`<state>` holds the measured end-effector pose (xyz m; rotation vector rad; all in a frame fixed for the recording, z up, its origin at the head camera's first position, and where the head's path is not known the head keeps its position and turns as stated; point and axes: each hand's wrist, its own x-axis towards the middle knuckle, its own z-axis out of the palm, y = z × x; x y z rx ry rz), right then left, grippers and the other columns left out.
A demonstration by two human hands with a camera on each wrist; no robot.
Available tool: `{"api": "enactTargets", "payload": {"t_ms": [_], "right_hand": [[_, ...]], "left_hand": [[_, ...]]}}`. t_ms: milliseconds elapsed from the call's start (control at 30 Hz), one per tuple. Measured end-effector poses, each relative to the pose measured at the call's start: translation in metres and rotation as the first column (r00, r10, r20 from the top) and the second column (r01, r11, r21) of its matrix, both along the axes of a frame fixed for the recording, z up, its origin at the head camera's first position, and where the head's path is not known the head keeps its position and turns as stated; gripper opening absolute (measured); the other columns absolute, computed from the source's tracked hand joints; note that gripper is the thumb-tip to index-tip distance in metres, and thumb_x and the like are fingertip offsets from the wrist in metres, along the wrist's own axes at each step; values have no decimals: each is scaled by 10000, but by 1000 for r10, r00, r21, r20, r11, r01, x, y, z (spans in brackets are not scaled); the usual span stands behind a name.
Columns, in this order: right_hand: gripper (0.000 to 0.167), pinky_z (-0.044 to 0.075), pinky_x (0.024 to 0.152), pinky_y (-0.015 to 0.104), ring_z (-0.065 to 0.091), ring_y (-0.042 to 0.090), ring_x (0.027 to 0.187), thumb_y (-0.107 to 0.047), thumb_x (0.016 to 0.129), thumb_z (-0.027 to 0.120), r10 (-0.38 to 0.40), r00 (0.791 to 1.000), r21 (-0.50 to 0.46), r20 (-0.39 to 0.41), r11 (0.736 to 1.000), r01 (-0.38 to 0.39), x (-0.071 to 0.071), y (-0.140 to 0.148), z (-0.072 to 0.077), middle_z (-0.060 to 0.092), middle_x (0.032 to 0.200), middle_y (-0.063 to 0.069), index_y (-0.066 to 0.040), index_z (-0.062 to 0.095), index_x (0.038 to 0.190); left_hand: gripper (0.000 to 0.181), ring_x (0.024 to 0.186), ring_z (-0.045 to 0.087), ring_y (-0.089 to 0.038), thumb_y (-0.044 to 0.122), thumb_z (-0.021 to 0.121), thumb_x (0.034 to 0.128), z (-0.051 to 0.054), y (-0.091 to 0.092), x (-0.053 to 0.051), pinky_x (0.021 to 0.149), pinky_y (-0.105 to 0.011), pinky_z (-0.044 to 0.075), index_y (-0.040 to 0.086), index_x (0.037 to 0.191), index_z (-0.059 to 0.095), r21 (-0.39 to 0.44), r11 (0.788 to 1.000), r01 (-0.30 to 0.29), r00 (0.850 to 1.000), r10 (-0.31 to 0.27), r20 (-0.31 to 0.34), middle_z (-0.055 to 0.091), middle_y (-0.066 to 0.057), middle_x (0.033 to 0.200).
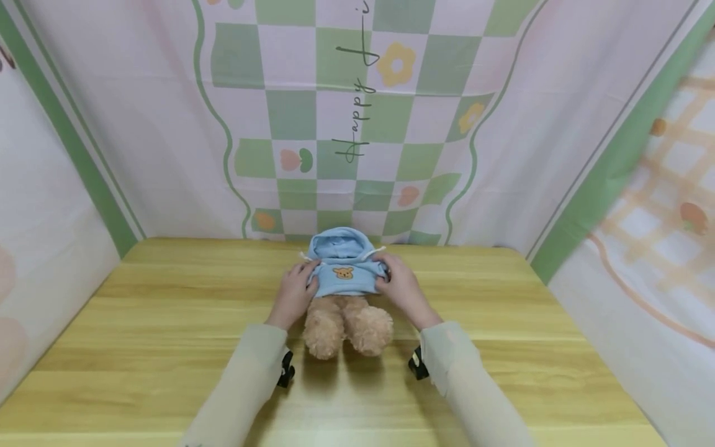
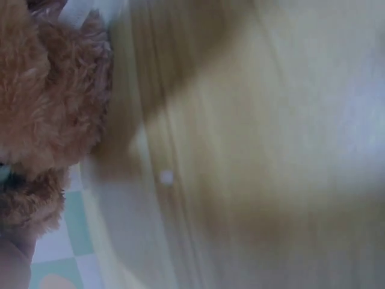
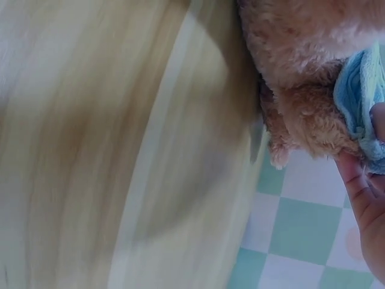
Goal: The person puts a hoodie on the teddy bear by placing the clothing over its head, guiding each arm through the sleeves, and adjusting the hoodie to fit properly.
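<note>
A plush toy (image 1: 342,326) with shaggy light-brown fur is on the table, its two legs toward me. It wears a light blue hoodie (image 1: 357,282) with a small bear-face patch and white drawstrings; the raised hood hides any head. On the left, my left hand (image 1: 293,293) grips the hoodie's side. At the opposite side my right hand (image 1: 403,287) pinches the sleeve. The right wrist view shows the thumb and fingers of the right hand (image 3: 364,208) around the blue cuff (image 3: 361,99), beside a furry limb. Only brown fur (image 2: 54,90) and a sliver of hand appear in the left wrist view.
Under the toy is a wood-grain table (image 1: 167,347). A cloth backdrop (image 1: 341,118) with green-and-white checks hangs behind its far edge, and printed cloth panels (image 1: 659,248) stand at both sides. Each wrist carries a small black device (image 1: 418,363).
</note>
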<state>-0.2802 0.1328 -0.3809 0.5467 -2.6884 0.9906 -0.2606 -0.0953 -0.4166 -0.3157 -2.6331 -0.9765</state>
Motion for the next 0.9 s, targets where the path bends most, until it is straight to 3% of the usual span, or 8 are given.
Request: {"api": "enactTargets", "payload": {"t_ms": [200,500,900], "right_hand": [[400,470,797,387,546,257,898,30,743,577,-4,1000,49,-6,999,5,1,12,6,625,1107,174,-17,606,1140],[430,455,738,351,525,235,828,4,745,579,-28,999,71,24,997,26,6,20,18,627,1069,168,-12,606,1173],[480,526,798,404,588,277,901,-105,751,577,-4,998,23,56,1000,3,5,23,8,597,1153,199,-10,589,1222]], "left_hand": [[387,1154,536,-392,156,479,976,-1,10,3,990,-522,411,53,1344,534,39,999,29,999,-30,23,588,-205,1237],[409,1163,540,-399,165,512,970,-1,14,3,1011,-512,441,64,1366,517,21,997,78,996,-79,51,574,-201,1254],[432,1206,543,-365,145,521,960,6,8,4,1034,-484,444,70,1385,496,-26,995,92,993,-90,74,540,-199,1314]]}}
